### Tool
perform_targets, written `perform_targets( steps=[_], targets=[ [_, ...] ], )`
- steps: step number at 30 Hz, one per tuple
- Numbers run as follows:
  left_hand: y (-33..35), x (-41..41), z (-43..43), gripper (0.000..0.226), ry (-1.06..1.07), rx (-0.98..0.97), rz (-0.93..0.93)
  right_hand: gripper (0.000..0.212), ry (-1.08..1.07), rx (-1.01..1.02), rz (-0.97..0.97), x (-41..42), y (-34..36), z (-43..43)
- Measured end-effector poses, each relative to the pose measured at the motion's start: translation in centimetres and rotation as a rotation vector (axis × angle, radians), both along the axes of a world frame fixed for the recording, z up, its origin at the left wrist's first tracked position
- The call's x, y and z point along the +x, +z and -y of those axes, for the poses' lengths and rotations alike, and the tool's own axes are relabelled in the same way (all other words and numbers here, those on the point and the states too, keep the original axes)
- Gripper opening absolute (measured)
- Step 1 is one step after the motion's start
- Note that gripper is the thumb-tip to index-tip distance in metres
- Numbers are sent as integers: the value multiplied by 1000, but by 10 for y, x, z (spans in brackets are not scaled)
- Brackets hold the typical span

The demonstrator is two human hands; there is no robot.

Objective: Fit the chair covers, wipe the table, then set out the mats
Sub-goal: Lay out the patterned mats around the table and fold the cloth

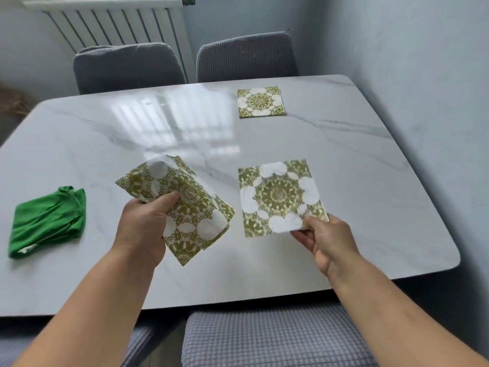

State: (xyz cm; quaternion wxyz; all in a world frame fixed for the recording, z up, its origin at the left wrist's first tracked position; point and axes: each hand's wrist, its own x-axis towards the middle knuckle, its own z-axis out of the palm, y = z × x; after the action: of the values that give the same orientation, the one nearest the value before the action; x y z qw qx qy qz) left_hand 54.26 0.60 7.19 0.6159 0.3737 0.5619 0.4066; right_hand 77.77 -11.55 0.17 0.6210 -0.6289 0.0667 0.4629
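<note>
A white marble table [370,181] fills the view. One green-and-white patterned mat [260,102] lies flat at the far right of it. My left hand [144,221] grips a small bunch of the same mats [185,207] above the table's middle. My right hand [325,239] pinches the near corner of a single mat [277,197], which rests at the near right of the table. A folded green cloth [47,223] lies at the left edge. Two chairs with grey covers, a left chair [127,64] and a right chair [246,56], stand behind the table.
A covered chair seat [264,340] sits just below the near table edge, with part of another chair seat [140,337] to its left. A white radiator [113,22] hangs on the far wall. A grey-blue wall [423,75] runs close along the table's right side.
</note>
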Motion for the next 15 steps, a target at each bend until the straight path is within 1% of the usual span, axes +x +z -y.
perform_targets(
  steps=[3, 5, 7, 13, 15],
  targets=[
    [-3, -2, 0, 11, -1, -6, -10, 17, -23, -192, -18, 4, -44, 19],
    [-4, -2, 1, 10, -3, -10, -18, 15, -26, -268, 10, 7, -61, 29],
    [-4, -1, 1, 10, -4, -10, -25, 17, -32, -283, 15, 10, -68, 34],
    [-3, 7, 1, 10, -18, -17, -27, 8, -21, -300, 21, 12, -67, 39],
    [-3, 10, 2, 11, -29, -16, -27, 9, -16, -323, 34, 13, -69, 42]
  ],
)
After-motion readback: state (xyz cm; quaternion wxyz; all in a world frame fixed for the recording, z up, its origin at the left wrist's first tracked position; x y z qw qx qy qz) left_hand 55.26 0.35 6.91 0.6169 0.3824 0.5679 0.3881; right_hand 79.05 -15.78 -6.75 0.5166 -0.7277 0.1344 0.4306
